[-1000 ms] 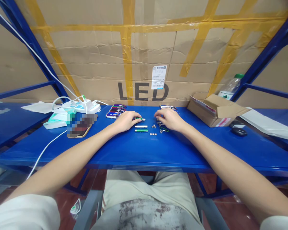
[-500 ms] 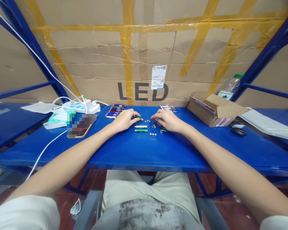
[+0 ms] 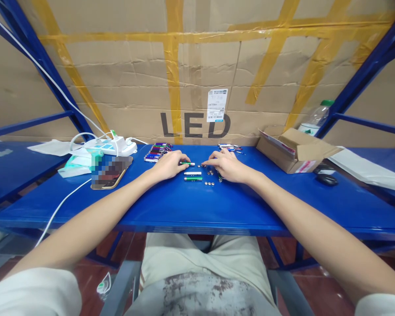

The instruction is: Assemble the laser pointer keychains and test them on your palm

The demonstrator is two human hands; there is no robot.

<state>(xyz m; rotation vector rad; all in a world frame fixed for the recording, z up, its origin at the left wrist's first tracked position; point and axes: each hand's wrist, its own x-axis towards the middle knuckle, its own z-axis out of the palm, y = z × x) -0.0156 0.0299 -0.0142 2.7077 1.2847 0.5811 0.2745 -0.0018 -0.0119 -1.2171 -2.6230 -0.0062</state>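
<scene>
My left hand (image 3: 169, 165) lies on the blue table (image 3: 197, 206) with its fingers closed on a small green flashlight tube (image 3: 187, 163). Two more tubes, one silver (image 3: 192, 173) and one green (image 3: 193, 179), lie just in front of it. My right hand (image 3: 227, 165) rests palm down, its fingers reaching left to pinch at small button cells (image 3: 204, 165). Several more button cells (image 3: 210, 183) lie by that hand. Keychain clips beneath my right hand are mostly hidden.
A pile of coloured mini flashlights (image 3: 157, 152) lies behind my left hand, another small pile (image 3: 229, 147) behind my right. A phone (image 3: 110, 172) and power strip (image 3: 110, 144) are at the left. An open cardboard box (image 3: 292, 150), a bottle (image 3: 316, 117) and a mouse (image 3: 327, 180) are at the right.
My right hand slid left across the table toward the button cells and the green tube. My left hand stayed on the green tube, shifting only slightly.
</scene>
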